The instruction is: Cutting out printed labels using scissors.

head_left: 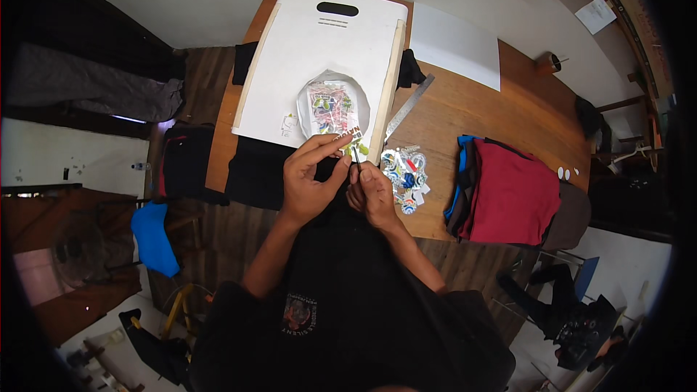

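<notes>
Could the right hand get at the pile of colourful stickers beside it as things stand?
Probably yes: the pile of stickers lies uncovered just right of the right hand, though that hand already holds a thin dark tool.

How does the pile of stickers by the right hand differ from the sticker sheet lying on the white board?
The pile of stickers is loose cut pieces heaped on the bare wooden table; the sticker sheet lies flat as one piece on the white board. The pile sits beside the right hand; the sheet lies ahead of the left hand. The pile shows mostly blue and white, the sheet more red and green. Both are colourful printed designs.
</notes>
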`<state>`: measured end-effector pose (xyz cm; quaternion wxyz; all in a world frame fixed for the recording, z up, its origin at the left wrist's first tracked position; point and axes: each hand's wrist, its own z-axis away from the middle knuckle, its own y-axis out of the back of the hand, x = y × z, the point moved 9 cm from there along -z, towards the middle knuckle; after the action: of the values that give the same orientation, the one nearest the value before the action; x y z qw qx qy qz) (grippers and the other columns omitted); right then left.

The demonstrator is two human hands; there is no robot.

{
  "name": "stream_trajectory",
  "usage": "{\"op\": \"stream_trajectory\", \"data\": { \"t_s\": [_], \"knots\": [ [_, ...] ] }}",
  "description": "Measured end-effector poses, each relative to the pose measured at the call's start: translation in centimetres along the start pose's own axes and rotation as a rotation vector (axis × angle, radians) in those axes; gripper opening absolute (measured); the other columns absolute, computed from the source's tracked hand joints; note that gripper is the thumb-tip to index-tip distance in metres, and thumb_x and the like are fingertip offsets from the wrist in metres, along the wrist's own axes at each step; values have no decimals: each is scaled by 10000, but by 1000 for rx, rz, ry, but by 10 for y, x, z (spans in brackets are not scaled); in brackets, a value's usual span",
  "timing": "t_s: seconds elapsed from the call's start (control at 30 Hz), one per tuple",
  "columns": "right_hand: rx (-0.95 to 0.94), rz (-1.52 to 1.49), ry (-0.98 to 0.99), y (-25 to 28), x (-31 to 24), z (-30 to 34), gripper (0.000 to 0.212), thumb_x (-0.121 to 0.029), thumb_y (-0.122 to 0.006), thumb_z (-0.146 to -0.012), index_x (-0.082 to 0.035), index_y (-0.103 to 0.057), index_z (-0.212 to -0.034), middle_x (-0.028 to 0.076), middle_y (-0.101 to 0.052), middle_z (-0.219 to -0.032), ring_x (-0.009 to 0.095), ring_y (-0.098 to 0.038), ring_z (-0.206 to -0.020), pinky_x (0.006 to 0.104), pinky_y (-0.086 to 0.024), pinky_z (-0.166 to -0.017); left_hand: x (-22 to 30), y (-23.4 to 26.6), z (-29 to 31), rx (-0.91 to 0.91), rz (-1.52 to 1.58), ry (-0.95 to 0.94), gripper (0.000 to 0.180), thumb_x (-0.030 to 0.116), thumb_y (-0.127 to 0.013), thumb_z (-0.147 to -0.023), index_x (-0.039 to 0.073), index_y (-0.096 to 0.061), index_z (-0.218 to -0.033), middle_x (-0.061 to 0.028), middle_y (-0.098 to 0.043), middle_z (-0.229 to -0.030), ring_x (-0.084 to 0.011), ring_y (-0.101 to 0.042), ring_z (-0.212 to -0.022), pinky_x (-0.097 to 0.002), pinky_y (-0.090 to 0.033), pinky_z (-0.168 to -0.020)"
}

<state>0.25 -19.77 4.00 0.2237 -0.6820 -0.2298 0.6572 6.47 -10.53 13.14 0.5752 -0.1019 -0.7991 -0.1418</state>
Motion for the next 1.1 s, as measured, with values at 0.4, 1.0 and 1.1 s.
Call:
{"op": "stream_trajectory", "data": {
  "t_s": [0.4, 1.0, 1.1],
  "knots": [
    [-12, -20, -2, -4, -4, 0, 334, -342, -410, -1052, -28, -482, -961, -44, -327, -543, 44, -266, -416, 219, -235, -421, 0, 2, 0, 19, -1, -7, 368, -122, -667, -806, -34, -672, -1163, -114, -629, -1080, -111, -619, -874, -207, -490, -778],
    [45, 15, 34, 17, -16, -1, 403, -386, -318, -1063, -16, -476, -1040, -13, -358, -542, 63, -310, -390, 202, -299, -390, 0, 2, 0, 35, 62, -10, 297, -96, -671, -829, -46, -685, -1121, -134, -666, -1043, -142, -636, -935, -227, -495, -822],
    [42, 34, 55, 13, -20, -3, 404, -388, -323, -1062, -15, -476, -1042, -12, -359, -541, 64, -315, -395, 204, -301, -392, 0, 6, 1, 89, 111, -15, 259, -97, -687, -822, -65, -690, -1079, -135, -671, -1017, -147, -639, -925, -230, -497, -819]
  ]
}}
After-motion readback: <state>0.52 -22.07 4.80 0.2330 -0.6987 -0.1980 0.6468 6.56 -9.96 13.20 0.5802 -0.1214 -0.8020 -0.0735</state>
